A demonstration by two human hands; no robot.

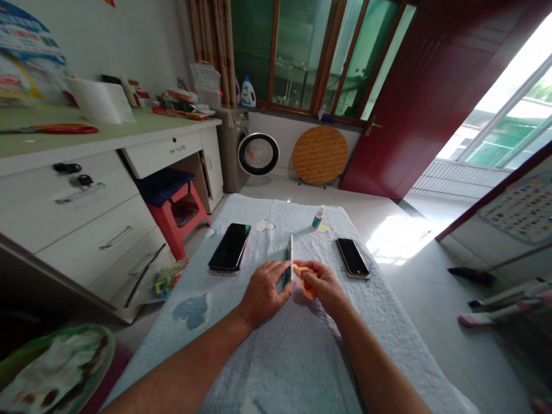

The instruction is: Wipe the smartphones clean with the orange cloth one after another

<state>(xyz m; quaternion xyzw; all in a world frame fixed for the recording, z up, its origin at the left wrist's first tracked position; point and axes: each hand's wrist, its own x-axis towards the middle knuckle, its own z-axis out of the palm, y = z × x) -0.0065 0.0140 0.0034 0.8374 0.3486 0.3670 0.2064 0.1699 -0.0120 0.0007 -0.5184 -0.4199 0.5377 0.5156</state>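
Over the middle of the cloth-covered table [276, 356], my left hand [268, 292] grips a smartphone [291, 253] that stands on edge, its narrow side turned toward me. My right hand [321, 282] pinches an orange cloth [307, 287] and presses it against the phone's right side. To the left lies a dark-screened phone [232, 246], seemingly stacked on another flat thing. Another black-screened phone [352, 257] rests face up to the right. A small spray bottle [318, 217] stands upright beyond my hands. The phone's lower part is partly hidden by my fingers.
A white desk [150, 144] runs along the left, with a red stool [176, 213] beneath it. Behind the table are a washing machine [233, 149] with its door open and a round wooden board [319, 155]. A bin [110, 345] stands at the lower left.
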